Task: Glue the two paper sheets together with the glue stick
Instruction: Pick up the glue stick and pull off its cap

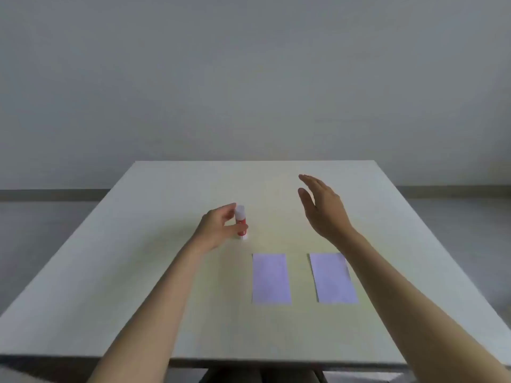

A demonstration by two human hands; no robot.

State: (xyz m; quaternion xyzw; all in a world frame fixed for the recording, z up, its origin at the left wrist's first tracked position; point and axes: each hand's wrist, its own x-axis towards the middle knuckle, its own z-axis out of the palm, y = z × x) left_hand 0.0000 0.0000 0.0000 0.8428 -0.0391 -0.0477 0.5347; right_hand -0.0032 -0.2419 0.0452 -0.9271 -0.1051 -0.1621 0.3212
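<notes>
The glue stick (240,222) stands upright, cap on, on the table (138,244), just behind the 2 paper sheets (271,278). Your left hand (215,230) curls around it, thumb and fingers closing; pinch the barrel squarely. Your right hand (322,207) hovers flat, fingers together, holding nothing; bring it in for the cap.

pale table (138,272), grey wall (249,64) (bare)

Two bare forearms, sleeveless, hands (215,230) without rings.
</notes>
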